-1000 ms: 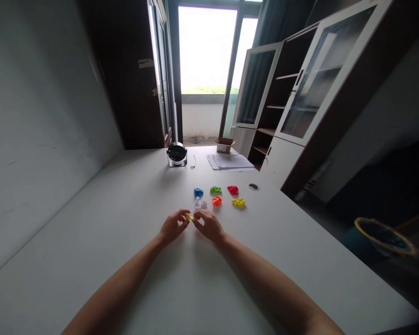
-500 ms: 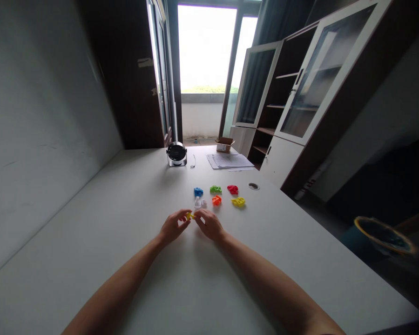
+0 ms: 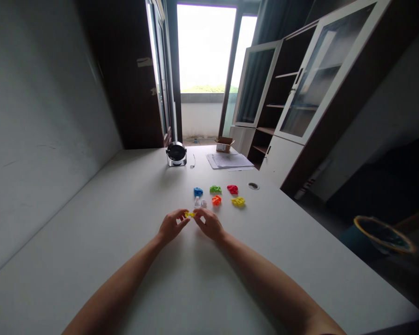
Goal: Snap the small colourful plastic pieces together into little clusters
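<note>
Between my two hands is a small yellow plastic piece (image 3: 190, 214), too small to make out its exact kind. My left hand (image 3: 172, 224) pinches its left end between thumb and fingers. At its right end, my right hand (image 3: 208, 223) grips it with the fingertips. Just beyond my fingers lie small piles of plastic pieces in two rows: white pieces (image 3: 200, 202), orange pieces (image 3: 216, 200) and yellow pieces (image 3: 238, 202) in front, with blue pieces (image 3: 198, 191), green pieces (image 3: 215, 189) and red pieces (image 3: 232, 189) behind.
A round black and silver device (image 3: 176, 154) stands at the back of the white table (image 3: 143, 186). Papers (image 3: 232, 161) and an opened cardboard box (image 3: 224, 144) lie to its right. A cable hole (image 3: 253, 186) is near the right edge. A bin (image 3: 380, 237) stands on the floor at right.
The yellow piece between my hands has turned and now lies level across the fingertips. My hands have barely shifted, and the coloured piles stay put.
</note>
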{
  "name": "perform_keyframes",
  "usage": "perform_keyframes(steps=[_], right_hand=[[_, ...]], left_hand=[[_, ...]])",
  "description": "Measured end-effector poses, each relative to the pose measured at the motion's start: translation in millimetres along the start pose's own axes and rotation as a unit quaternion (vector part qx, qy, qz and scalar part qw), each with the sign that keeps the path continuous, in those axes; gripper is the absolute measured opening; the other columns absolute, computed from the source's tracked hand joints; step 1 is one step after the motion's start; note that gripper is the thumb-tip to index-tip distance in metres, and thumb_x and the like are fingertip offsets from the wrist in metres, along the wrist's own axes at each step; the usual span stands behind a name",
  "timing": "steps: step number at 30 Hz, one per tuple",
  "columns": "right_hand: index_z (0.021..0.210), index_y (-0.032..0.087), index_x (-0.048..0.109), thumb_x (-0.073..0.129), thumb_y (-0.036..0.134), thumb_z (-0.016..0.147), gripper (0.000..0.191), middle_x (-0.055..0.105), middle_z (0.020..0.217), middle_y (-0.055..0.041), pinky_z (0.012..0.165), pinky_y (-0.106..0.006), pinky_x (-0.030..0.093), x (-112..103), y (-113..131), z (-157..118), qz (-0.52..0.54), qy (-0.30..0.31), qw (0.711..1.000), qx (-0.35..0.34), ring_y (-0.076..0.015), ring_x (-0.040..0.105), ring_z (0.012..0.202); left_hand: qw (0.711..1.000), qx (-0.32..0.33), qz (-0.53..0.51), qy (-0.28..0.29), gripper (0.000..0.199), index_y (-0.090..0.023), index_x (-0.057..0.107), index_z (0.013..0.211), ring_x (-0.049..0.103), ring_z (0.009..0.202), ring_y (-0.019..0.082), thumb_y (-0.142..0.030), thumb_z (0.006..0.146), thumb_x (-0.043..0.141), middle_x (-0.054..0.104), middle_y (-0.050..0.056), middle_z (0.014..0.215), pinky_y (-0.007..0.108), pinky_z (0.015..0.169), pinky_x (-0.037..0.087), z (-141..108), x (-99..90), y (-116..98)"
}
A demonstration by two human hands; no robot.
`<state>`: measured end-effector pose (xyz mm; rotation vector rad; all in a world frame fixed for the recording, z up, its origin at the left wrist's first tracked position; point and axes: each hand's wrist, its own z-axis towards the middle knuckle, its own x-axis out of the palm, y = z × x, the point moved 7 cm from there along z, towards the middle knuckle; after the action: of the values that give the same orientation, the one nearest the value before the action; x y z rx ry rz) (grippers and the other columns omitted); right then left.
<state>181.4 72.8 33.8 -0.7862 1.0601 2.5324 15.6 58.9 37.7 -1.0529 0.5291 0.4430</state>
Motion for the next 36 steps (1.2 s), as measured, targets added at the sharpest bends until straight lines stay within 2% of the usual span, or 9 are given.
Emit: perform_keyframes(steps=[9,14,19,26,33,36], right_hand=[[0.103,0.023,0.060,0.063,0.027,0.089,0.014,0.067,0.085,-0.0016,0.076,-0.030,0.048,5.0,-0.7,-1.3,-0.017,0.014,1.000,-0.010,-0.0165,0.063,0.075],[0.101,0.022,0.060,0.062,0.027,0.090,0.012,0.067,0.086,-0.0026,0.077,-0.030,0.048,6.5,0.6,-1.4,-0.018,0.024,0.999,-0.016,-0.0168,0.062,0.076],[0.098,0.022,0.060,0.056,0.023,0.092,0.007,0.067,0.085,-0.0028,0.076,-0.030,0.048,4.9,2.6,-0.4,-0.018,0.020,0.999,-0.020,-0.0170,0.062,0.076],[0.096,0.022,0.060,0.053,0.024,0.093,0.007,0.066,0.083,-0.0029,0.073,-0.029,0.048,3.2,3.3,-0.4,-0.014,0.017,1.000,-0.019,-0.0167,0.061,0.074],[0.095,0.022,0.060,0.054,0.023,0.093,0.007,0.067,0.083,-0.0027,0.073,-0.029,0.048,1.3,2.8,0.0,-0.011,0.015,1.000,-0.013,-0.0167,0.062,0.074],[0.100,0.022,0.061,0.055,0.023,0.093,0.010,0.068,0.084,-0.0031,0.074,-0.029,0.049,1.7,1.6,-0.4,-0.007,0.009,1.000,-0.013,-0.0169,0.063,0.074]], left_hand=[[1.000,-0.004,-0.005,0.013,0.029,-0.023,0.070,0.105,0.063,0.078,0.016,-0.044,0.090,0.058,0.073,0.003,0.093,0.027,0.078,0.050,-0.1,1.4,-0.2],[1.000,-0.008,0.001,0.020,0.029,-0.023,0.071,0.102,0.063,0.078,0.016,-0.044,0.092,0.055,0.073,0.003,0.092,0.026,0.077,0.049,0.6,1.8,0.7],[0.999,-0.018,-0.004,0.046,0.032,-0.022,0.071,0.091,0.063,0.076,0.016,-0.044,0.095,0.048,0.073,0.002,0.084,0.025,0.073,0.048,0.9,3.2,0.1],[0.999,-0.021,-0.027,0.001,0.022,-0.023,0.068,0.100,0.063,0.079,0.015,-0.038,0.090,0.056,0.073,0.002,0.094,0.026,0.075,0.049,-0.1,1.0,3.7],[0.999,-0.017,-0.031,0.013,0.021,-0.023,0.070,0.093,0.062,0.078,0.015,-0.037,0.090,0.056,0.072,0.002,0.087,0.026,0.076,0.049,0.6,3.4,4.4],[0.999,-0.023,-0.040,0.021,0.022,-0.022,0.070,0.090,0.061,0.075,0.015,-0.038,0.090,0.055,0.071,0.001,0.084,0.025,0.074,0.048,1.3,4.6,5.2]])
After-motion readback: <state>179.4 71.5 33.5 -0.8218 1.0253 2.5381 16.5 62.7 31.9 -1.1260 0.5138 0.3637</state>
